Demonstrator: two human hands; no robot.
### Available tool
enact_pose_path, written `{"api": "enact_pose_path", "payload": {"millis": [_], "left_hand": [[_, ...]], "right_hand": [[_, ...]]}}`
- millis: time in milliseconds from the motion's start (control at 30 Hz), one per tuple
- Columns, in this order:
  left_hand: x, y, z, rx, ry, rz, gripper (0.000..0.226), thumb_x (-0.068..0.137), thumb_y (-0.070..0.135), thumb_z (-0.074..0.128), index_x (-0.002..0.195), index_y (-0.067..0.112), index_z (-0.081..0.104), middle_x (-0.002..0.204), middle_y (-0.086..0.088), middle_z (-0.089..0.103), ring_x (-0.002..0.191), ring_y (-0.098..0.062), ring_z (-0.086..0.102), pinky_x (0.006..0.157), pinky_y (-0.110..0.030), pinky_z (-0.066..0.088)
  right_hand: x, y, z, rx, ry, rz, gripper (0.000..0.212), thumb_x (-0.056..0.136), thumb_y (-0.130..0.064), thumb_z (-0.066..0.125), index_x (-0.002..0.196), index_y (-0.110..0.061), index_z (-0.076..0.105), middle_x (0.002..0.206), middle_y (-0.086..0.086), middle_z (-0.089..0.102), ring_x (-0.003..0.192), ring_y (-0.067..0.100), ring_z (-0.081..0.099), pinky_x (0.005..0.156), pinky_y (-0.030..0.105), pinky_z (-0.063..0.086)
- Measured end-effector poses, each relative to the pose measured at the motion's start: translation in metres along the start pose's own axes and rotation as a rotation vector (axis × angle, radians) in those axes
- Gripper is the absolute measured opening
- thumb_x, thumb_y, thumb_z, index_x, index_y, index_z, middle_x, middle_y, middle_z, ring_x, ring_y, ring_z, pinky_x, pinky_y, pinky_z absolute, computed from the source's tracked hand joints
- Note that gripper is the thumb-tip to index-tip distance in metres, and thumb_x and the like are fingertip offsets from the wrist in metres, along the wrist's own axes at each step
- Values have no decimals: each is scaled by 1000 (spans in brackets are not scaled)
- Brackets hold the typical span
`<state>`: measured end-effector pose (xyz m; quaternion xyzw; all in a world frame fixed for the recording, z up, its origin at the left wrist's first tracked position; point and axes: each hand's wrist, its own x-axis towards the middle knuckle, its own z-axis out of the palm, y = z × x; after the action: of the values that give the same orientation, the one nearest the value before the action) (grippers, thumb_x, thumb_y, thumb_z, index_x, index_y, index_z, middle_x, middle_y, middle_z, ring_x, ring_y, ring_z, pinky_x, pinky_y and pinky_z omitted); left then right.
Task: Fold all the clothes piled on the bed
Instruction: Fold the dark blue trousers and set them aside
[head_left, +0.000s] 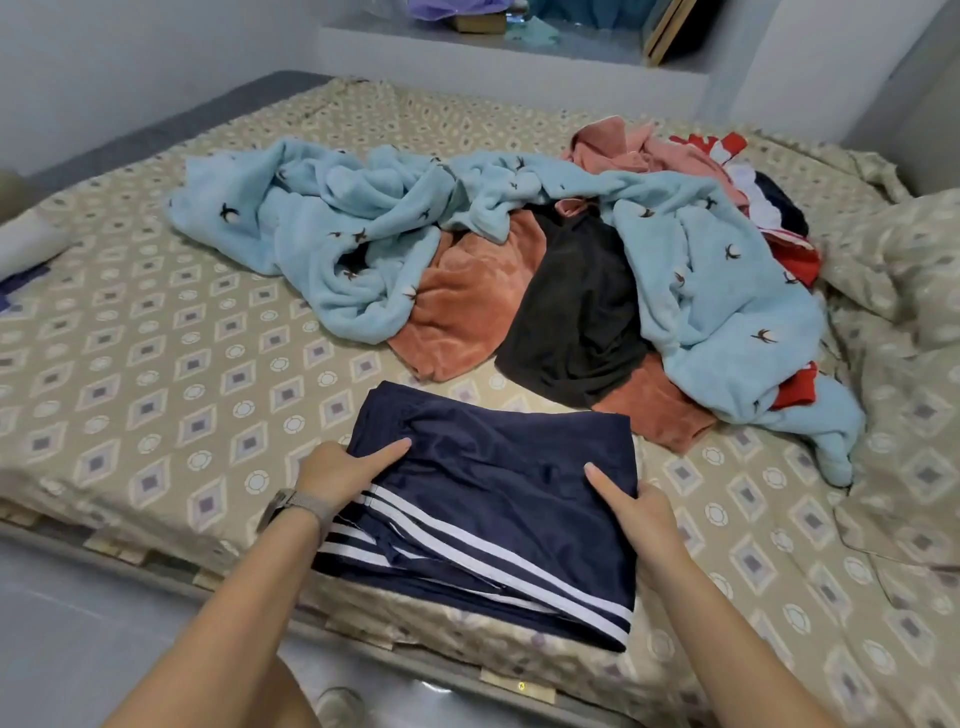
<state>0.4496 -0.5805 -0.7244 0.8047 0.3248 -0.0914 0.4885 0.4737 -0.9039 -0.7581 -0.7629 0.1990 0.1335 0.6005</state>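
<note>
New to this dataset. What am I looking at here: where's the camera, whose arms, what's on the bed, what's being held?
There is no robot here. A person wears one wide-angle camera on the head, looking forward and down, so the two bare arms reaching in from the bottom are their own.

The surface is a bed with a beige diamond-patterned sheet. At its near edge lies a folded navy blue garment with white side stripes. The left hand, with a watch on its wrist, and the right hand each grip one side of it, thumb on top and the other fingers hidden under its edge.

Behind it sits the unfolded pile: a light blue fleece piece with small dark bird marks, an orange-brown plush piece, a black garment, and pink and red items further back.
</note>
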Motion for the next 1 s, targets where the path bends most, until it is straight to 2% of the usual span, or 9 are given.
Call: {"api": "enact_pose_path", "payload": {"millis": [100,267,433,500,633,733,800,900,1000], "left_hand": [[18,7,-6,-101,-171,-84,43,65,44,85,89,12,71,83,-5,75,78,-23,71,62,-28,53],[24,8,-2,-261,-194,-72,27,74,32,81,96,22,68,90,3,74,85,-19,71,65,-25,54],[0,37,-38,-471,-108,-82,55,64,46,85,110,23,66,100,0,74,92,-21,71,83,-40,56],[-17,52,-70,-539,-57,-97,69,58,53,84,116,23,64,104,0,74,95,-20,70,85,-39,55],[-57,71,-162,-668,42,-111,64,63,57,82,116,27,62,110,0,71,100,-20,68,88,-39,54],[-84,76,-250,-741,132,-126,67,60,57,82,116,25,63,108,-1,72,100,-21,69,85,-38,55],[-100,72,-309,-782,155,-121,68,60,57,83,116,26,63,109,-1,72,100,-22,69,81,-36,55],[-127,58,-386,-847,204,-122,32,84,35,70,114,28,62,106,3,73,95,-17,70,72,-27,57],[-150,41,-445,-878,262,-145,51,81,41,73,125,22,57,116,-1,70,102,-19,68,84,-34,56]], "right_hand": [[13,8,0,14,-186,20,54,63,-51,86,110,-30,69,105,-10,74,98,16,70,89,41,55],[19,-13,2,129,-167,64,22,84,-31,75,105,-28,68,99,-10,74,91,12,71,81,34,56],[16,-101,12,11,-157,-23,14,87,-28,71,100,-30,66,97,-16,70,87,2,65,69,20,48],[9,-147,23,-37,-191,-45,14,87,-30,71,100,-31,66,100,-15,70,91,3,65,74,24,49],[-18,-242,70,-244,-319,-171,11,91,-37,66,99,-30,68,101,-14,70,96,9,65,85,34,51],[-53,-312,131,-293,-476,-166,14,92,-39,63,102,-31,67,102,-12,70,96,12,66,87,35,53],[-81,-350,179,-294,-562,-155,14,92,-37,64,104,-29,67,102,-11,71,95,12,67,81,30,54],[-123,-390,251,-277,-655,-148,10,92,-31,65,101,-27,67,100,-10,71,85,5,67,63,17,51],[-152,-422,318,-317,-760,-139,11,93,-28,64,103,-25,65,100,-8,70,80,4,67,57,12,50]]}}
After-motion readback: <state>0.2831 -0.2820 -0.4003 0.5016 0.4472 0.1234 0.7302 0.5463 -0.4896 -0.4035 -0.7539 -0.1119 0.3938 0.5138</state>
